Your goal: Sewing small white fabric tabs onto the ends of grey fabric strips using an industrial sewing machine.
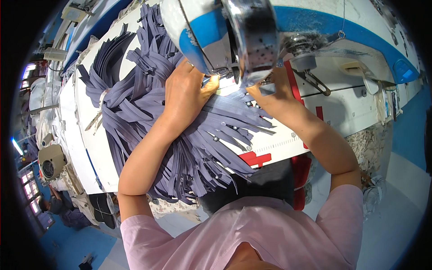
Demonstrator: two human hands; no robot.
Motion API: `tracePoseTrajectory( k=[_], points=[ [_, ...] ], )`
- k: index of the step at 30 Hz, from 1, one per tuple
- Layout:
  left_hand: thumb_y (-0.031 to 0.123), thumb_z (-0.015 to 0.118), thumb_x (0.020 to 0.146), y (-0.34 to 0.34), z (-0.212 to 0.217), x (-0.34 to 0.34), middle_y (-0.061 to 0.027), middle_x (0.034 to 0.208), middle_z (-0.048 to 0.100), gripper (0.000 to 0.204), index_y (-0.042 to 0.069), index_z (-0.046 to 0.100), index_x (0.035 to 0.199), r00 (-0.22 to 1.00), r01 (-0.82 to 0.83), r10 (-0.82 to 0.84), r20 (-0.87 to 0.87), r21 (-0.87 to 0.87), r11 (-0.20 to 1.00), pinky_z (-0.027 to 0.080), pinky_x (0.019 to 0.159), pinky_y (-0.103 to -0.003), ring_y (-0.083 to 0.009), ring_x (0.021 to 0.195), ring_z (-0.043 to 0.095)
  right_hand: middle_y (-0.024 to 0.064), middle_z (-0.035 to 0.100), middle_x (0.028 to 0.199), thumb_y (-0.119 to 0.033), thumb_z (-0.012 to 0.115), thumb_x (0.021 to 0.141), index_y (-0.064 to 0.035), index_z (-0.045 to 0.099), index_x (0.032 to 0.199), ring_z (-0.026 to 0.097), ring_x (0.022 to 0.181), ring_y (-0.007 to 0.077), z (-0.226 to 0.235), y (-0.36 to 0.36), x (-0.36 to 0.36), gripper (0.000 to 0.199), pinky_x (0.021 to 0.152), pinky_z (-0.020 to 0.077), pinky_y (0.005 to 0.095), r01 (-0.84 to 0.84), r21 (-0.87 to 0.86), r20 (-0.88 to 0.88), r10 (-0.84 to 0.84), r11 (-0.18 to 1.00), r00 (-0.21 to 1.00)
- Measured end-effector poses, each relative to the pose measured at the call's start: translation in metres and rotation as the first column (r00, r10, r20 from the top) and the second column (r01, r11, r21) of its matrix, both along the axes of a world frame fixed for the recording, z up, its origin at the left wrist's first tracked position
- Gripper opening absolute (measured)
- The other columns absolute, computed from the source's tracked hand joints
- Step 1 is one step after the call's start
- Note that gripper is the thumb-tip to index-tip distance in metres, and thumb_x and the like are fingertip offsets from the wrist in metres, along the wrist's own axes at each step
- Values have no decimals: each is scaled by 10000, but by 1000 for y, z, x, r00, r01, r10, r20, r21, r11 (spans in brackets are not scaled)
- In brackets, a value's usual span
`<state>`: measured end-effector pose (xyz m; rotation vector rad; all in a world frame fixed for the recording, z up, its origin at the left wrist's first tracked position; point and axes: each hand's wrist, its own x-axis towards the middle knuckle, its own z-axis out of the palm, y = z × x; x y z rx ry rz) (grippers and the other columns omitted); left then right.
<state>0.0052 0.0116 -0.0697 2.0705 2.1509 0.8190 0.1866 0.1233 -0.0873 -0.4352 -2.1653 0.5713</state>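
A large pile of grey-purple zippers [135, 96] spreads over the white sewing table, with small metal sliders showing near some ends. My left hand [184, 92] rests over the pile, closed, its thumb and forefinger pinching a zipper beside the needle area of a sewing machine [256, 36]. On the other side of the needle, my right hand [276, 94] is closed by the fanned zipper ends, fingertips on a zipper. The machine head partly hides the fingertips of both hands and the piece under the needle. A band ties part of the pile at the left.
Red tape strips [256, 158] and a printed ruler scale mark the table's near edge. A metal lever [312, 83] hangs under the white and blue machine arm. Patterned cloth [371, 148] lies beyond the table's right end. At the far left a person [67, 209] is in the background.
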Motion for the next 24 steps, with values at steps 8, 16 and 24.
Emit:
tracePoseTrajectory(
  k=[8,16,24],
  points=[
    [142,740,766,1,-4,-4,-171,896,610,232,-14,616,887,1000,9,-9,-12,-26,1000,504,700,-450,-371,862,612,84,631,800,-57,663,697,-91,673,817,593,821,307,1,-5,4,125,765,411,421,52,-5,89,-51,999,995],
    [136,743,764,1,-6,-5,-175,939,618,267,-4,630,961,1000,8,-9,-29,-35,999,503,730,-452,-375,896,611,103,644,821,4,600,685,-69,679,873,606,867,323,-8,3,2,217,790,421,425,-10,32,159,5,999,987],
    [130,744,759,1,-8,-7,-171,970,627,292,5,637,1000,1000,6,-7,-16,-49,999,509,750,-452,-376,926,613,119,630,749,21,571,696,-64,662,832,610,782,336,-4,3,0,184,749,431,436,40,78,81,-47,996,996]
  ],
)
